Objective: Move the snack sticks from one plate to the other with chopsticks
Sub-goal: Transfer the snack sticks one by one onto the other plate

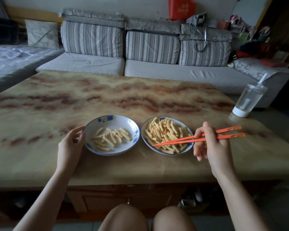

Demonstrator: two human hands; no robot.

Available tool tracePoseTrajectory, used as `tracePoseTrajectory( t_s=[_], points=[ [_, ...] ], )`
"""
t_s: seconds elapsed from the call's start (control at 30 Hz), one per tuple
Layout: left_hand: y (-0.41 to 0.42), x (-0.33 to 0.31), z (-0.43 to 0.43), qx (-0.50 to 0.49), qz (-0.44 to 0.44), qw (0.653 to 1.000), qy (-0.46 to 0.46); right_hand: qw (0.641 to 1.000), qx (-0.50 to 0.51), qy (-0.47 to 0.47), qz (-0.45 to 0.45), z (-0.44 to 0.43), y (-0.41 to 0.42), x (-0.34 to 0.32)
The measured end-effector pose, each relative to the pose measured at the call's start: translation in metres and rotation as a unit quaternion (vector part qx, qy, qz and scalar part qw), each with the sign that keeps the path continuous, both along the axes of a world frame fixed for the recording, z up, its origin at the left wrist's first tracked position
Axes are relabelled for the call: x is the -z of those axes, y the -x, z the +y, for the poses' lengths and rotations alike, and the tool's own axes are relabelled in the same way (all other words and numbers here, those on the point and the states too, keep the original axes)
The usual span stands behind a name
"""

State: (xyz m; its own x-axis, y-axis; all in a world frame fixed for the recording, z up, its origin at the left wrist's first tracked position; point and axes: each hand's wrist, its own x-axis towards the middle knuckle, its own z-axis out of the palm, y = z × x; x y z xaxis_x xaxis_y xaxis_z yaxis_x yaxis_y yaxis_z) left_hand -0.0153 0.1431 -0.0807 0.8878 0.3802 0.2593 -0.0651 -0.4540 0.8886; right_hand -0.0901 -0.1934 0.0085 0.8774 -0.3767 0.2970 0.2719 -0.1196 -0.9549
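Note:
Two white plates with blue flowers stand side by side on the marble-patterned table. The left plate [123,124] holds several ridged yellow snack sticks [111,136]. The right plate [143,130] is heaped with snack sticks [163,130]. My right hand [210,140] grips a pair of orange chopsticks [187,140]; their tips lie together low over the near side of the right plate's pile, and I cannot tell whether they hold a stick. My left hand [70,144] rests at the left plate's left rim, fingers curled against the edge.
A clear tumbler with a straw [247,100] stands near the table's far right edge. A striped sofa [123,64] runs behind the table. The table's near edge is just above my knees [147,219].

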Motion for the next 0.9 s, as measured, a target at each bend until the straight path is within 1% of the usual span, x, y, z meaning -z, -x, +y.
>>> tracePoseTrajectory(
  t_s=[0.23, 0.37, 0.47, 0.6, 0.7, 0.9],
  points=[
    [0.000, -0.001, 0.000, -0.005, 0.002, 1.000, -0.001, 0.999, 0.029, -0.027, 0.023, -0.003, -0.003, 0.008],
    [-0.002, 0.001, 0.000, -0.006, 0.002, 1.000, 0.004, 0.996, 0.054, -0.076, 0.009, -0.003, -0.002, 0.005],
    [-0.002, 0.001, 0.001, -0.005, 0.004, 1.000, 0.001, 0.993, 0.049, -0.104, -0.007, 0.005, -0.006, 0.000],
    [-0.002, 0.001, 0.001, -0.003, 0.002, 1.000, 0.002, 0.991, 0.007, -0.135, -0.011, 0.034, -0.016, -0.001],
    [-0.002, 0.001, 0.001, -0.003, 0.001, 1.000, -0.001, 0.989, -0.032, -0.140, -0.011, 0.063, -0.026, 0.003],
    [-0.002, 0.002, 0.002, -0.002, 0.002, 1.000, -0.001, 0.991, -0.114, -0.071, 0.004, 0.101, -0.036, 0.020]
  ],
)
